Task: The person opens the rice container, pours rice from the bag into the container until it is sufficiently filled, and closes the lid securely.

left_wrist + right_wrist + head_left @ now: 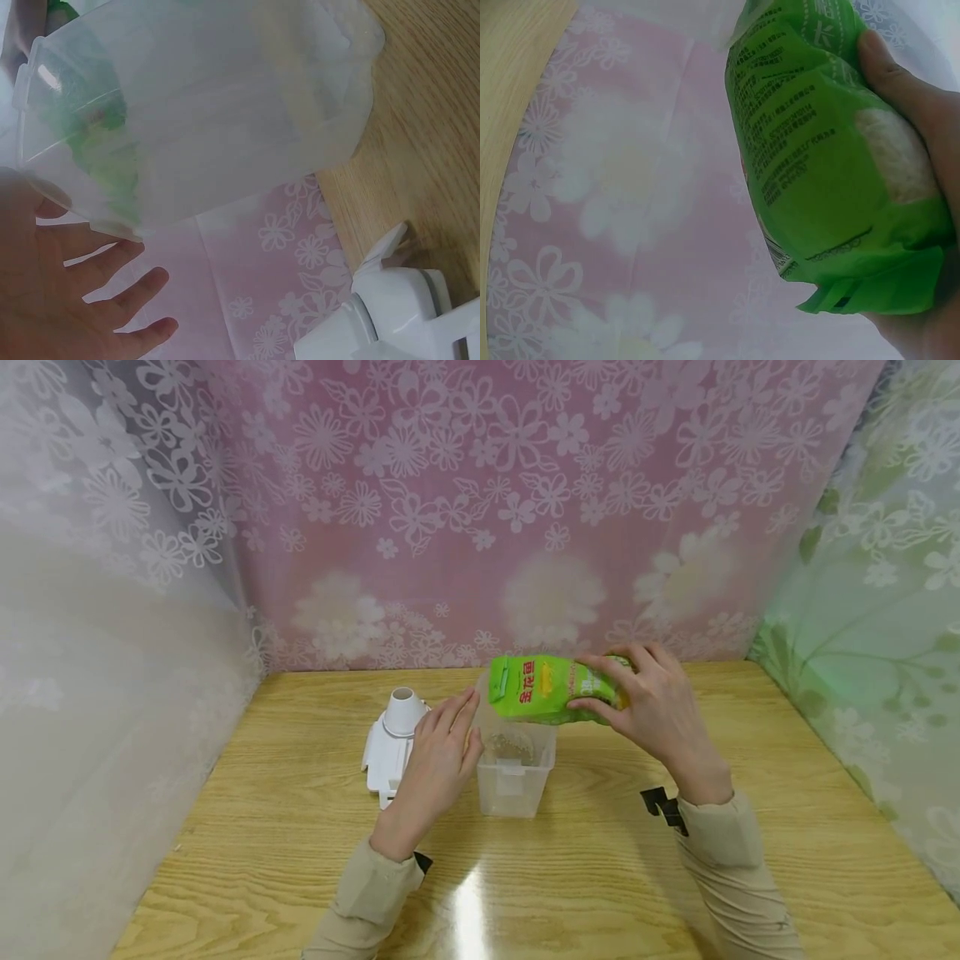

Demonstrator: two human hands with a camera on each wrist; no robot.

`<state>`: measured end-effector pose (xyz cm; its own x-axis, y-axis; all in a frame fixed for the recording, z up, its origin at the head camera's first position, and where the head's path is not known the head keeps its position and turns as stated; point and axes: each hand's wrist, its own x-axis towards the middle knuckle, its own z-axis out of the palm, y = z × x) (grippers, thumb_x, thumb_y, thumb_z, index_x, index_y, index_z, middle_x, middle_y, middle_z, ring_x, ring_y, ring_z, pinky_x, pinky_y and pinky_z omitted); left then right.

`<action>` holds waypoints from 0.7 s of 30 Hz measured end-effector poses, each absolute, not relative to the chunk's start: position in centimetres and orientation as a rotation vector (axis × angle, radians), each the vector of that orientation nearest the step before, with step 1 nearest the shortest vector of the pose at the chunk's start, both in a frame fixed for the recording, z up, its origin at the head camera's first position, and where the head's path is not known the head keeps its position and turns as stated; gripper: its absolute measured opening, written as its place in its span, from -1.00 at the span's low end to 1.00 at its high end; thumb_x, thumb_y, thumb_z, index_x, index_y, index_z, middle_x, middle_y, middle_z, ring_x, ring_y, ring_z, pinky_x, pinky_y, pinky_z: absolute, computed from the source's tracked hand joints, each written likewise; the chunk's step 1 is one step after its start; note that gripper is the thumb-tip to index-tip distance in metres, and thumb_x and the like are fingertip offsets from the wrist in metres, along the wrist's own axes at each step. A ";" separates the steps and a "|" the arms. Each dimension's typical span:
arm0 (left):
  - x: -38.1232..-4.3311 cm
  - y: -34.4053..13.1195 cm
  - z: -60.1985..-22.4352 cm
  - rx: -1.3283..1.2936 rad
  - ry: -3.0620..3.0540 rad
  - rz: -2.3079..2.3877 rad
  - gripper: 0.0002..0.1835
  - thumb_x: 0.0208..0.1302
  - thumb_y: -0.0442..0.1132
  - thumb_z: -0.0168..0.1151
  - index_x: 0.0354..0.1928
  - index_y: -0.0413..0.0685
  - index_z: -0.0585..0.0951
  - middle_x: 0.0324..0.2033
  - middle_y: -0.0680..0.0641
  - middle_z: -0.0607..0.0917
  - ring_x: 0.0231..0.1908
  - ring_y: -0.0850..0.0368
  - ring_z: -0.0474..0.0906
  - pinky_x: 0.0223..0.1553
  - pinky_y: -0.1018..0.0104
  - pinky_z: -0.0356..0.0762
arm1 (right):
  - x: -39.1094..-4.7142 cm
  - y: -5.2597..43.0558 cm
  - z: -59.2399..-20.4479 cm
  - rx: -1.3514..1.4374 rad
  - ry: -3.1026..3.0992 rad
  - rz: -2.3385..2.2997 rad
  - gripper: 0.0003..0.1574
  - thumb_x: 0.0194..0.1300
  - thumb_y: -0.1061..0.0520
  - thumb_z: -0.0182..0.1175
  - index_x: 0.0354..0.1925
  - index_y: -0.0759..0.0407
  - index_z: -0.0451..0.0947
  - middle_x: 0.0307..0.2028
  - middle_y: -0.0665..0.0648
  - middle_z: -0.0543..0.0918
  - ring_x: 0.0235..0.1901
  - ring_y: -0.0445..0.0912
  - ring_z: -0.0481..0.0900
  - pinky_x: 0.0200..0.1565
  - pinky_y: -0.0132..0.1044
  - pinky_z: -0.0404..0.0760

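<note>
My right hand grips a green rice bag, held nearly level with its top end over a translucent plastic container. Through a clear window in the bag, white grains show in the right wrist view. Inside the container, a pale grainy patch is visible. On the container's left side, my left hand has its fingers extended and spread at the rim. In the left wrist view the thumb and index finger meet the rim, while the other fingers stand free.
A white plastic part with a cone-shaped spout lies on the wooden table, left of the container and partly behind my left hand. Floral curtains hang behind the table and along both sides.
</note>
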<state>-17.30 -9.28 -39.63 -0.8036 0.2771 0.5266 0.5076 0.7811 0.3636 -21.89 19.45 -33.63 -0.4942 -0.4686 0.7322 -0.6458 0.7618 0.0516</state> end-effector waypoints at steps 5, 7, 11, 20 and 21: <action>-17.3 -9.2 -39.6 -0.592 -2.522 -0.674 -0.51 0.53 -0.24 -0.01 0.42 -0.26 0.41 0.40 -0.18 0.45 0.32 -0.25 0.39 0.35 -0.24 0.29 | -21.6 19.4 -33.4 0.832 -2.176 0.288 -0.13 0.30 -0.58 -0.01 0.14 0.00 0.68 -0.13 0.27 0.65 -0.20 0.23 0.53 -0.15 0.14 0.55; -17.3 -9.3 -39.6 -0.588 -2.521 -0.667 -0.51 0.53 -0.24 0.00 0.42 -0.25 0.41 0.39 -0.18 0.45 0.32 -0.25 0.39 0.35 -0.23 0.29 | -21.6 19.4 -33.4 0.835 -2.173 0.285 -0.13 0.30 -0.58 -0.01 0.13 0.00 0.68 -0.13 0.27 0.65 -0.20 0.23 0.53 -0.14 0.14 0.55; -17.3 -9.3 -39.6 -0.581 -2.520 -0.665 -0.51 0.52 -0.25 0.02 0.42 -0.25 0.42 0.39 -0.18 0.45 0.31 -0.25 0.39 0.35 -0.24 0.28 | -21.5 19.4 -33.3 0.839 -2.170 0.279 -0.13 0.29 -0.58 0.00 0.12 0.02 0.69 -0.13 0.27 0.65 -0.19 0.23 0.53 -0.13 0.15 0.56; -17.2 -9.3 -39.5 -0.569 -2.547 -0.678 -0.50 0.53 -0.24 0.01 0.43 -0.24 0.40 0.40 -0.17 0.44 0.34 -0.26 0.37 0.38 -0.25 0.25 | -21.2 19.2 -33.1 0.840 -2.176 0.269 -0.14 0.31 -0.57 0.00 0.12 0.02 0.68 -0.13 0.28 0.65 -0.17 0.25 0.54 -0.10 0.18 0.55; -17.2 -9.3 -39.5 -0.570 -2.546 -0.678 -0.50 0.53 -0.24 0.01 0.43 -0.24 0.40 0.40 -0.17 0.44 0.34 -0.26 0.37 0.38 -0.25 0.25 | -21.2 19.2 -33.1 0.840 -2.176 0.269 -0.14 0.31 -0.57 0.00 0.12 0.02 0.68 -0.13 0.28 0.65 -0.17 0.25 0.54 -0.10 0.18 0.55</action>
